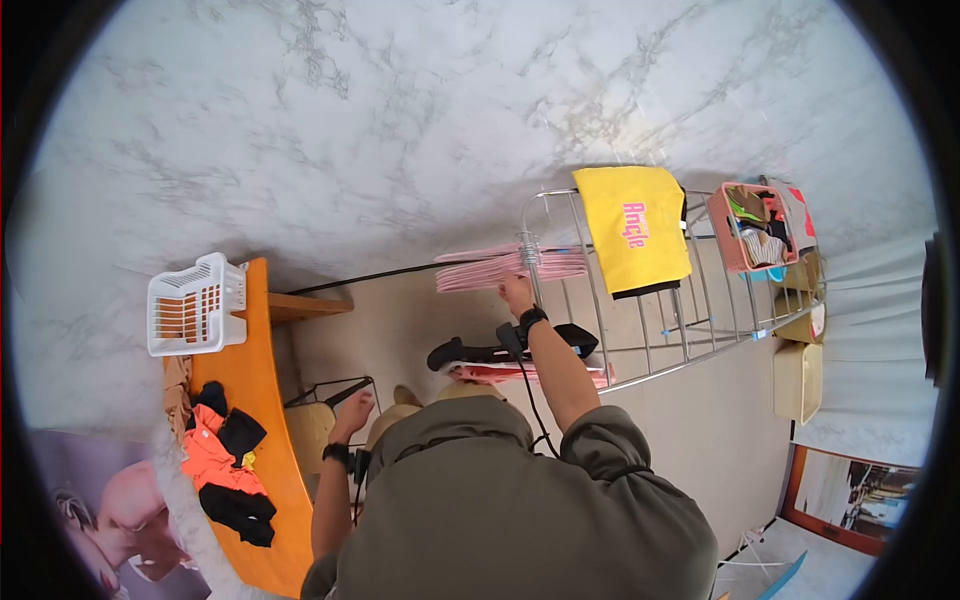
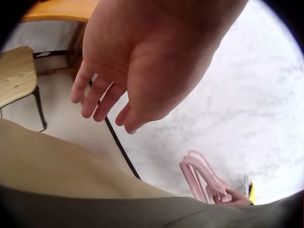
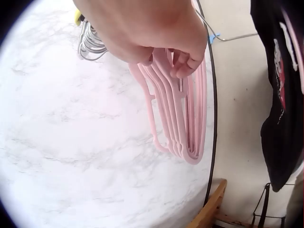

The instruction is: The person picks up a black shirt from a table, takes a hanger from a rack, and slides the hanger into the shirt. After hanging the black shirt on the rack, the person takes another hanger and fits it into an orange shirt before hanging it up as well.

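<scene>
Several pink clothes hangers (image 3: 164,104) hang together by metal hooks (image 3: 91,42) from the end of a wire drying rack (image 1: 545,200). My right hand (image 1: 516,293) grips the hangers near their tops, its fingers curled over them in the right wrist view. Loosely held out beside my body, my left hand (image 2: 142,66) has nothing in it, its fingers relaxed. The chair (image 2: 16,73) and the orange table lie near it. Dark clothing (image 3: 278,95) hangs from the rack's near side.
A yellow cloth (image 1: 633,228) drapes over the rack, with a pink basket (image 1: 735,235) of folded items farther right. On the orange table (image 1: 275,430) are a white plastic basket (image 1: 232,290) and a pile of orange and black clothes (image 1: 215,455).
</scene>
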A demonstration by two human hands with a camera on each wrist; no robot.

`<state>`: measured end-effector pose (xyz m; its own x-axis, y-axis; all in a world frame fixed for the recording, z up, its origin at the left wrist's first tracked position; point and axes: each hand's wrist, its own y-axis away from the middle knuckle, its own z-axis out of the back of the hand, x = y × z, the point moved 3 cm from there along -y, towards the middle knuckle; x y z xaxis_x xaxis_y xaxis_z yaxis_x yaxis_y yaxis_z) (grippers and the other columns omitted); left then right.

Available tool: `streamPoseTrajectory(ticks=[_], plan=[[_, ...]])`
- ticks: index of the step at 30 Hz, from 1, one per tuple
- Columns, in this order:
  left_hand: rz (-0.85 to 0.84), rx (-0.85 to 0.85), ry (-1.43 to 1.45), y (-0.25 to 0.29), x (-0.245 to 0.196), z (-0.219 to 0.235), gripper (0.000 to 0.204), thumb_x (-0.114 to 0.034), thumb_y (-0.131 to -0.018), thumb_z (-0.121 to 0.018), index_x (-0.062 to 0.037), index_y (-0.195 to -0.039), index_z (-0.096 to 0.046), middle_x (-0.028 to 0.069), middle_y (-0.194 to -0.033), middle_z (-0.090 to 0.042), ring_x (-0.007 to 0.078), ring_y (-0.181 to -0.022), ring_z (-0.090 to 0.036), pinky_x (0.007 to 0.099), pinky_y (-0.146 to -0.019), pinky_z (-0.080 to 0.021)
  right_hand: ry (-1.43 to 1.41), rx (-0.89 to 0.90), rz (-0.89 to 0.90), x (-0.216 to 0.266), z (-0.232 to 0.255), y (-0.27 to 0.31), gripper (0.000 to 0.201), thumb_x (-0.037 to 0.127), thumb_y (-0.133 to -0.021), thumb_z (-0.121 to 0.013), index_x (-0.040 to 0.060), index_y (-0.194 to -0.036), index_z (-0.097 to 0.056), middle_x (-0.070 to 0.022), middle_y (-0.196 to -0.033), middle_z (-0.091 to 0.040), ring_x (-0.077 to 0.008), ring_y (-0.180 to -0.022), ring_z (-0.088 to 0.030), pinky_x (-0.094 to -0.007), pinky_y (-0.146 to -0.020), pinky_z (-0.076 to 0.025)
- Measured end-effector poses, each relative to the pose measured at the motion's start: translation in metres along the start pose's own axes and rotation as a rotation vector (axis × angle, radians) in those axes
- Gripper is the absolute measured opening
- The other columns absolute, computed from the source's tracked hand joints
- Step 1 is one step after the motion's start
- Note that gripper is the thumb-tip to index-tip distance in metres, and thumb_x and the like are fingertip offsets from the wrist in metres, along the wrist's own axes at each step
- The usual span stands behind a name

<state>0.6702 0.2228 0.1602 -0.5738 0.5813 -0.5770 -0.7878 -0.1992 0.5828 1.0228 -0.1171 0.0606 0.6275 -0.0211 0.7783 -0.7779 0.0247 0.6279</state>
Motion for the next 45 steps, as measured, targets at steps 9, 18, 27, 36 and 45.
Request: streamPoseTrajectory(ticks=[9, 18, 27, 36, 45], plan=[[0.274, -0.083, 0.129, 0.08, 0.07, -0.003, 0.031, -0.022, -0.087, -0.059, -0.0027, -0.112, -0.059, 0.0186, -0.097, -0.066, 0.0281, -0.09, -0.065, 0.0369, -0.078, -0.05, -0.491, -0.125, 0.095, -0.006, -0.008, 0.026, 0.025, 0.018, -0.089, -0.064, 0.0019, -0.098, -0.047, -0.0086, -0.086, -0.056, -0.017, -0.076, -0.061, -0.0285, -0.066, -0.055], [0.014, -0.201, 0.004, 0.021, 0.036, 0.02, 0.029, -0.019, -0.089, -0.058, -0.0019, -0.113, -0.057, 0.0167, -0.093, -0.065, 0.0288, -0.082, -0.063, 0.0375, -0.075, -0.05, -0.634, 0.148, 0.069, 0.018, -0.039, 0.106, 0.022, 0.017, -0.087, -0.069, 0.0019, -0.095, -0.054, -0.0073, -0.084, -0.06, -0.016, -0.074, -0.062, -0.0274, -0.066, -0.055], [-0.566, -0.731, -0.2, 0.036, -0.211, 0.09, 0.027, -0.013, -0.089, -0.059, -0.0028, -0.114, -0.055, 0.0182, -0.11, -0.058, 0.0339, -0.102, -0.056, 0.0403, -0.088, -0.044, -0.395, 0.41, -0.014, 0.079, -0.127, 0.208, 0.022, 0.018, -0.084, -0.071, -0.0015, -0.088, -0.061, -0.0063, -0.081, -0.064, -0.0118, -0.069, -0.063, -0.0229, -0.064, -0.056], [-0.351, -0.544, -0.139, 0.033, -0.207, 0.117, 0.021, -0.014, -0.092, -0.052, -0.0052, -0.111, -0.056, 0.0207, -0.091, -0.062, 0.0394, -0.083, -0.059, 0.0418, -0.071, -0.047, -0.161, 0.778, 0.133, 0.145, -0.179, 0.28, 0.022, 0.016, -0.087, -0.068, -0.0048, -0.091, -0.062, -0.009, -0.087, -0.065, -0.0133, -0.076, -0.064, -0.0244, -0.067, -0.054], [-0.165, -0.669, -0.005, 0.116, -0.171, 0.134, 0.012, -0.015, -0.089, -0.058, -0.0092, -0.097, -0.065, 0.0177, -0.074, -0.06, 0.0373, -0.067, -0.059, 0.0417, -0.058, -0.046, 0.435, 0.732, 0.946, 0.18, -0.142, 0.294, 0.027, 0.012, -0.079, -0.069, 0.003, -0.104, -0.063, -0.0134, -0.094, -0.066, -0.0252, -0.083, -0.064, -0.0324, -0.073, -0.051]])
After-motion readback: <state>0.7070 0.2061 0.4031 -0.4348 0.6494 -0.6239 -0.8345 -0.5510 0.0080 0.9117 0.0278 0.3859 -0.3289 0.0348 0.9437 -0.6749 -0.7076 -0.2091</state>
